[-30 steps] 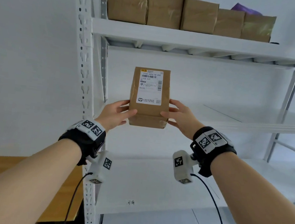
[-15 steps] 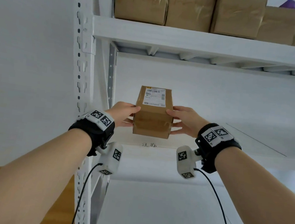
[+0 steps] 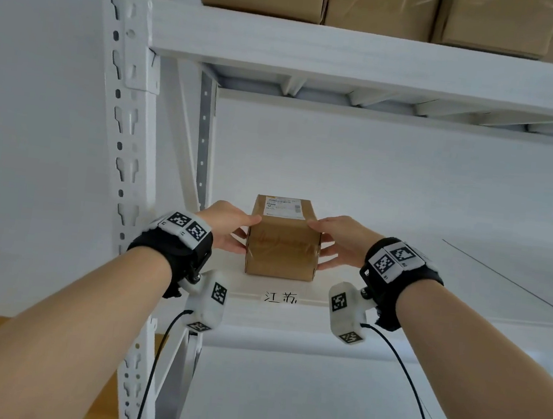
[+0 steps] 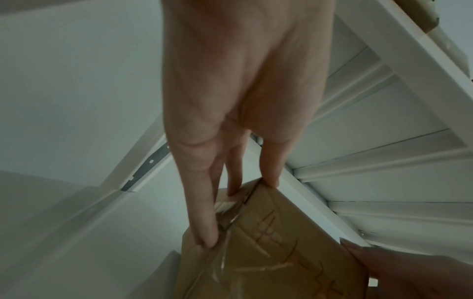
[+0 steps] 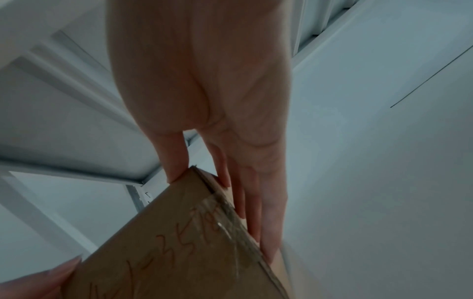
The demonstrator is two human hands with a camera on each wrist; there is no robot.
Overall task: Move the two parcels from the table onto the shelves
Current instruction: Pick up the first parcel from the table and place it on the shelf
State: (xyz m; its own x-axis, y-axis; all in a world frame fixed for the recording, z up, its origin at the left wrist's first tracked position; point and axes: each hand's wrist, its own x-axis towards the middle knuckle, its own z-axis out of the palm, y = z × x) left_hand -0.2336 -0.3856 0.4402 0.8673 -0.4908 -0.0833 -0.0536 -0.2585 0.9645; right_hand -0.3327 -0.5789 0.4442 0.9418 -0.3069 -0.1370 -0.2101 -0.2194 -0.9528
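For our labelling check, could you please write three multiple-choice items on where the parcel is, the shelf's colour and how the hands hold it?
1. Where is the cardboard parcel?
A. on the floor
B. on the shelf board bearing handwritten characters
C. on the top shelf among other boxes

2. What colour is the shelf frame?
A. white
B. black
C. blue

3. How do the left hand and right hand hold it?
A. one hand alone
B. from underneath
C. against opposite sides

Answers: 1 B, it sits just behind the shelf edge label. 2 A, posts and boards are white. 3 C, the wrist views show fingers laid along each side, thumbs at the near corners.
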